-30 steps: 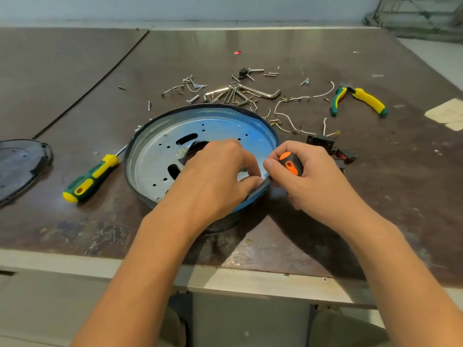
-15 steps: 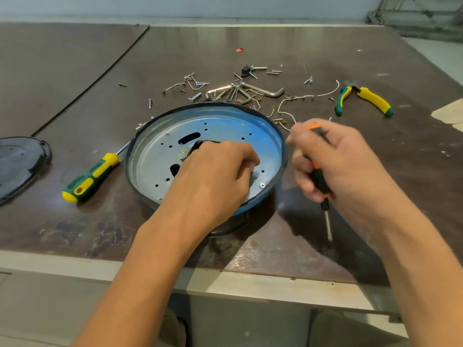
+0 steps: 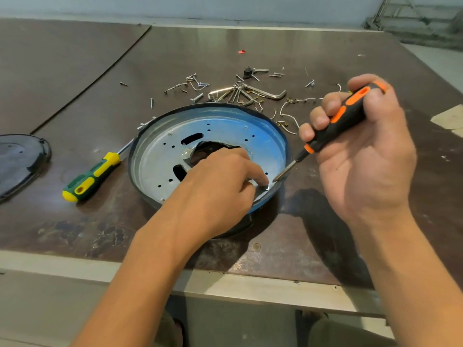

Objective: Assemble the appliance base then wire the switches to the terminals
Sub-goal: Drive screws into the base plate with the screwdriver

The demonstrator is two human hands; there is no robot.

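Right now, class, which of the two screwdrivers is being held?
The orange-and-black screwdriver, gripped by the right hand; the green-and-yellow screwdriver lies untouched on the table.

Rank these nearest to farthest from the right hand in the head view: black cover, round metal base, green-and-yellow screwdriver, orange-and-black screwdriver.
1. The orange-and-black screwdriver, gripped in the right hand itself.
2. The round metal base, just left of it, mid-table.
3. The green-and-yellow screwdriver, lying left of the base.
4. The black cover, at the far left edge.
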